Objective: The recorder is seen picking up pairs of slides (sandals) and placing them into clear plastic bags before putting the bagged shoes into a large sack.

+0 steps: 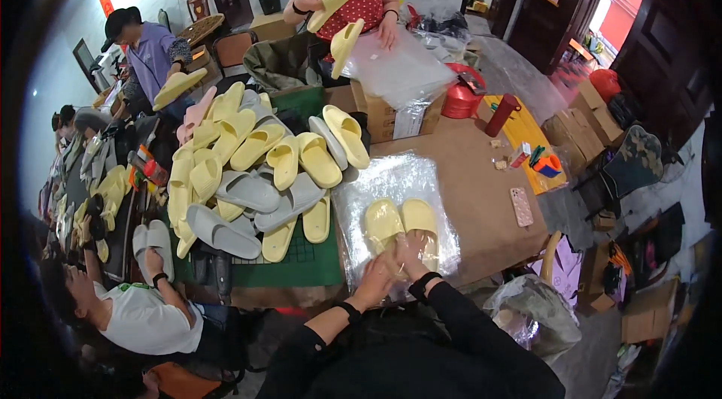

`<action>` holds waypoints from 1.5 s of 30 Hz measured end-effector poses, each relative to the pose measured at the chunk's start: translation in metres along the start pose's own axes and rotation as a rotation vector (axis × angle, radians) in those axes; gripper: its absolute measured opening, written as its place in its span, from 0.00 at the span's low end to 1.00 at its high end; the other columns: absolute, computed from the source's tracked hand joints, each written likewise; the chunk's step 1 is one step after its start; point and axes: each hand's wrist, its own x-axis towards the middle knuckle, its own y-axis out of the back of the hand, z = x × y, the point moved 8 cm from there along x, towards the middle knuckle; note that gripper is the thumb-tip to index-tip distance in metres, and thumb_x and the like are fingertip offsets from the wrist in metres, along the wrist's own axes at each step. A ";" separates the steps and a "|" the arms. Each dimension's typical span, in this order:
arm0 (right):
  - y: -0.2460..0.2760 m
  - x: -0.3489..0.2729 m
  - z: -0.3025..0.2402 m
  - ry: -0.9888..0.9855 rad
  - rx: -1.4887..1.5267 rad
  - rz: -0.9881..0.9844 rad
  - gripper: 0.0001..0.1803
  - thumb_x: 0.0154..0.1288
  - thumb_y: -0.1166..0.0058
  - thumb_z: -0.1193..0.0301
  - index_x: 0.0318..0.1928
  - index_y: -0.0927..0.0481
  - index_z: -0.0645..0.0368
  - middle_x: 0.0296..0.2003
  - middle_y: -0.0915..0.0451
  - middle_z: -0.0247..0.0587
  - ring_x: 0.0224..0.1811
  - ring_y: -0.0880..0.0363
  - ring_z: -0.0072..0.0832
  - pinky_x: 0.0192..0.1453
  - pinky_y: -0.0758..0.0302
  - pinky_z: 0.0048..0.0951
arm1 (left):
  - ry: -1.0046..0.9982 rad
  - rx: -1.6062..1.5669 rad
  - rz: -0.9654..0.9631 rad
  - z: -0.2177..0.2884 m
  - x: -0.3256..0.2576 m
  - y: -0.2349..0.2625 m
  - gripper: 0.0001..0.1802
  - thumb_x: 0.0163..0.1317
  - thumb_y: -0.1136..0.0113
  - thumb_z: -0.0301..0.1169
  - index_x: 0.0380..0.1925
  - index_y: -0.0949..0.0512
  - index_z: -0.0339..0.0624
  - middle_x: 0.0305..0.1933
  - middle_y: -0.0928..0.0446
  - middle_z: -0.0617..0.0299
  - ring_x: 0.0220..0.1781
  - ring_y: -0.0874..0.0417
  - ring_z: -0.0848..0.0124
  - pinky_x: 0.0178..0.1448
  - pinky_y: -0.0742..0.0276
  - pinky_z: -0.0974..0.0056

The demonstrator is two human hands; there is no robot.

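The left hand (373,280) and right hand (411,256), fingers bent, lie close together at the near ends of two yellow slippers (383,218) (whether they grip anything, I cannot tell). Beyond the fingertips spreads clear plastic (391,177); leftward rises a yellow-and-grey slipper pile (248,190).

Head view: looking down over the table (481,192), facing twelve o'clock
Hands (374,281): showing near, toward six o'clock
Doorway (618,14): showing farther off, toward two o'clock
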 end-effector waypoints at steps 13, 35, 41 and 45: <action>-0.012 0.007 0.005 -0.120 0.010 -0.022 0.26 0.54 0.51 0.58 0.53 0.31 0.54 0.53 0.33 0.50 0.59 0.38 0.44 0.61 0.47 0.52 | 0.399 -0.488 0.019 -0.059 -0.015 -0.029 0.42 0.45 0.48 0.13 0.64 0.44 0.52 0.46 0.32 0.41 0.41 0.25 0.51 0.45 0.28 0.59; 0.005 -0.074 0.020 0.105 0.298 0.156 0.13 0.47 0.47 0.69 0.34 0.23 0.61 0.35 0.23 0.47 0.41 0.25 0.44 0.47 0.29 0.40 | 0.582 -0.415 -0.215 -0.088 -0.033 -0.067 0.49 0.51 0.49 0.23 0.67 0.67 0.53 0.27 0.24 0.40 0.31 0.21 0.46 0.38 0.27 0.51; -0.031 -0.081 0.009 0.138 0.282 -0.178 0.12 0.51 0.47 0.66 0.35 0.23 0.59 0.36 0.23 0.46 0.43 0.26 0.43 0.47 0.29 0.40 | 0.468 -0.454 -0.190 -0.075 -0.028 -0.063 0.48 0.52 0.51 0.23 0.67 0.67 0.54 0.27 0.25 0.37 0.32 0.22 0.45 0.39 0.28 0.49; -0.036 -0.074 -0.005 0.178 0.284 -0.269 0.15 0.53 0.49 0.66 0.41 0.24 0.59 0.40 0.23 0.48 0.43 0.25 0.44 0.47 0.29 0.42 | 0.504 -0.366 -0.261 -0.093 -0.033 -0.078 0.47 0.52 0.51 0.24 0.67 0.67 0.54 0.26 0.25 0.37 0.32 0.21 0.45 0.39 0.28 0.50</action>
